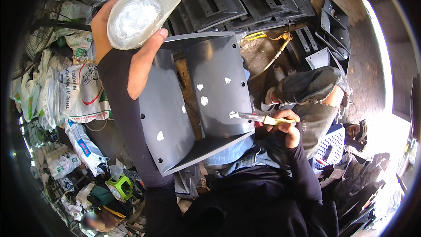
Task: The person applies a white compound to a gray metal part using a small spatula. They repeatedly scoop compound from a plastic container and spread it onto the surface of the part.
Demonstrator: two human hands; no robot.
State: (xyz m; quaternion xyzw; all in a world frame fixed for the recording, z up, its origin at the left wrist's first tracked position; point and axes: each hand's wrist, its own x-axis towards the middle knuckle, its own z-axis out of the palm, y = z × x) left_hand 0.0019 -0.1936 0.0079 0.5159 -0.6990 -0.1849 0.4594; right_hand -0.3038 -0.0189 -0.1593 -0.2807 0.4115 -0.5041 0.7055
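While gripping white paste tub [144,8], smooth grey folded sheet-metal panel [193,101].

One grey metal bracket [197,101], six white putty spots [204,100], one putty knife [258,118]

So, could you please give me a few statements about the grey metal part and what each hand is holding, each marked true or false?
1. The left hand holds a lidless tub of white putty. True.
2. The right hand holds a paintbrush. False: it holds a yellow-handled putty knife, with white putty on its blade tip.
3. The grey metal part carries several white putty spots. True.
4. The knife's blade points away from the grey part. False: its tip lies at the part's right edge.
5. More dark metal parts are stacked beyond the grey one. True.
6. The green stool stands on the grey part. False: it stands on the floor, lower left.
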